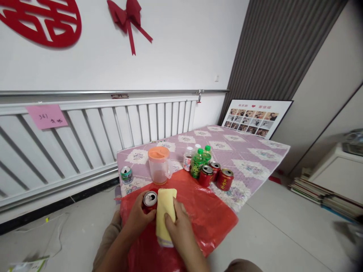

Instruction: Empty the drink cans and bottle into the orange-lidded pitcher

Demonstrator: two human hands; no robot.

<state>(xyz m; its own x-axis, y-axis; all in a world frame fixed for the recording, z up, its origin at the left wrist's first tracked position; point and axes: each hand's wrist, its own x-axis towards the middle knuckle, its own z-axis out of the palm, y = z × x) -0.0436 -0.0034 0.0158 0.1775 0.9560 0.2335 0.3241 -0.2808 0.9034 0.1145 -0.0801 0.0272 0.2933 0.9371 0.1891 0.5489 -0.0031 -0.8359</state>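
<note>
My left hand (141, 212) is wrapped round a red drink can (150, 201), which stands upright with its opened top facing me. In my right hand (179, 223) is a folded yellow cloth (163, 211), gripped between thumb and fingers. The cloth is right beside the can; whether they touch I cannot tell. Both are over a red plastic bag (210, 219) spread flat across the near part of the table. Just beyond the can is a clear plastic pitcher (159, 170) with an orange lid.
Right of the pitcher stand several small bottles (196, 164) and three red cans (225, 180). A green-and-white can (126, 175) is near the left edge of the cloth-covered table (252, 170). Behind it runs a white radiator (102, 130); a photo board (255, 118) leans at the far end.
</note>
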